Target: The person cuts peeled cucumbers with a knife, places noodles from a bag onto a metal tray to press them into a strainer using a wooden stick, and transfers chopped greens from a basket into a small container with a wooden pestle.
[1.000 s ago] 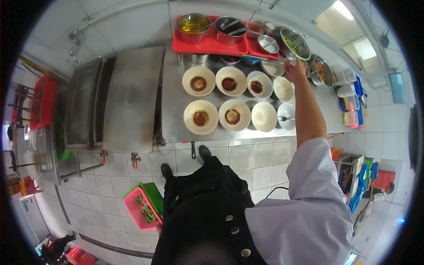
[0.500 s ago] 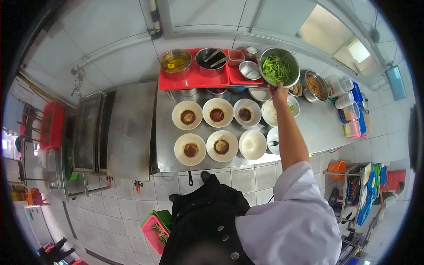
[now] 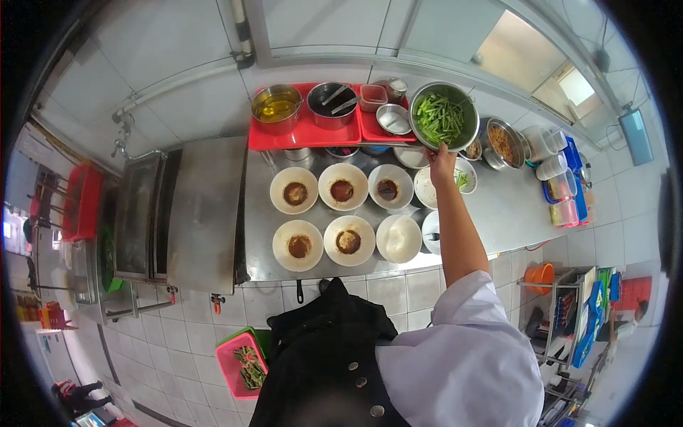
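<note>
My right hand (image 3: pixel 442 161) grips the near rim of a metal bowl (image 3: pixel 472 128) at the back of the steel counter. Cut green vegetables (image 3: pixel 439 119) fill it, and the bowl is tilted toward me. My arm reaches over several white bowls; a bowl with sauce (image 3: pixel 386 189) stands to the left of the forearm. Close to the wrist, a white bowl (image 3: pixel 466 169) with some green pieces shows partly behind the arm. My left hand is out of view.
A red tray (image 3: pixel 302 139) bears a pot of yellow oil (image 3: pixel 276 110) and a dark pot with utensils (image 3: pixel 331 107). Right of my hand sits a metal bowl of brown bits (image 3: pixel 502 144). On the floor is a pink basket (image 3: pixel 229 359); a steel cabinet (image 3: pixel 199 213) stands left.
The view has shifted slightly, so the counter and bowls appear a little further left. My right hand still holds the metal bowl of greens at the back.
</note>
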`<move>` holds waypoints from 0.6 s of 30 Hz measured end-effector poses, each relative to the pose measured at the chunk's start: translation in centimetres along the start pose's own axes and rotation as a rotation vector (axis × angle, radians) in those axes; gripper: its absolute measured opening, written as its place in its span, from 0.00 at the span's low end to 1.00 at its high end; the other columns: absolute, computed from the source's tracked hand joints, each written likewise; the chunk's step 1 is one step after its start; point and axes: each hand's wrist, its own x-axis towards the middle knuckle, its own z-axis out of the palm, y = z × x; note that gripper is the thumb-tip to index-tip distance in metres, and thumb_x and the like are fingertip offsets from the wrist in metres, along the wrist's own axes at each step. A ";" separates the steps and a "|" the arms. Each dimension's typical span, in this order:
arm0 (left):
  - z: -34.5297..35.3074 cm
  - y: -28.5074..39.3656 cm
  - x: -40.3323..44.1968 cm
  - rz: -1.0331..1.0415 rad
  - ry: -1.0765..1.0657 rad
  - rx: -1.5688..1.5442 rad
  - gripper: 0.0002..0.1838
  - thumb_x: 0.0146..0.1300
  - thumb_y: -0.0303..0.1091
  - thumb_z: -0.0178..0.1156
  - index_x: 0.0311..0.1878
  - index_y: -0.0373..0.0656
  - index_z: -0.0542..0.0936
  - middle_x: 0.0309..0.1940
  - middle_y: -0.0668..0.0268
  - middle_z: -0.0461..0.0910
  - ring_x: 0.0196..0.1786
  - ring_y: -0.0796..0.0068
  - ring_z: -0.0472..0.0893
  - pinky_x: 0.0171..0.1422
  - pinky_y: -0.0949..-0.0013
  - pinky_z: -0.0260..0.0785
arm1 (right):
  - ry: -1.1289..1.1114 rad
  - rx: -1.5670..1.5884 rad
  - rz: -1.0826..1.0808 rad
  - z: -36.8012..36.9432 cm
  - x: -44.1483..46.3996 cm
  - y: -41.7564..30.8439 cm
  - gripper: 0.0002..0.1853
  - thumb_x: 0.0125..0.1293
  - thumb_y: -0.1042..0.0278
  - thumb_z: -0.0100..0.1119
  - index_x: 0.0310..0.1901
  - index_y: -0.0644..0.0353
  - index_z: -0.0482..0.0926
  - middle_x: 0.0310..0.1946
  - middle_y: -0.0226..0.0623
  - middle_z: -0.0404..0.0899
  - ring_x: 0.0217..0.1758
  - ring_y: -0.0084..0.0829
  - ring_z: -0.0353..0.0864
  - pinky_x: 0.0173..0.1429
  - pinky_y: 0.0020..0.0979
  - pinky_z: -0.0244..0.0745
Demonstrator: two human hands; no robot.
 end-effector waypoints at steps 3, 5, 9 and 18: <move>-0.4 -0.7 0.0 -0.002 0.007 -0.015 0.07 0.73 0.34 0.55 0.39 0.43 0.75 0.27 0.68 0.75 0.29 0.73 0.77 0.30 0.68 0.72 | 0.004 0.026 0.014 -0.3 0.3 0.0 0.21 0.78 0.68 0.48 0.69 0.49 0.60 0.54 0.43 0.78 0.44 0.36 0.84 0.51 0.39 0.84; -0.7 -1.2 0.1 0.003 0.007 -0.025 0.07 0.73 0.35 0.55 0.38 0.44 0.75 0.27 0.68 0.75 0.28 0.73 0.77 0.29 0.68 0.72 | -0.033 0.015 0.049 -0.4 0.4 -1.0 0.21 0.78 0.66 0.49 0.69 0.50 0.59 0.50 0.44 0.80 0.39 0.36 0.84 0.46 0.37 0.84; -1.8 -2.6 0.0 0.014 0.008 -0.054 0.08 0.73 0.36 0.55 0.36 0.44 0.75 0.26 0.68 0.75 0.28 0.72 0.76 0.29 0.67 0.72 | -0.091 0.010 0.176 -2.2 3.7 -2.4 0.19 0.76 0.59 0.58 0.58 0.64 0.70 0.41 0.46 0.82 0.41 0.37 0.84 0.48 0.36 0.85; -6.5 -8.1 3.0 0.165 -0.112 -0.136 0.11 0.73 0.38 0.55 0.33 0.46 0.75 0.25 0.69 0.74 0.27 0.72 0.76 0.27 0.66 0.72 | -0.190 -0.145 0.355 -3.8 5.4 -8.5 0.29 0.73 0.38 0.56 0.57 0.59 0.73 0.49 0.41 0.81 0.49 0.39 0.81 0.48 0.38 0.76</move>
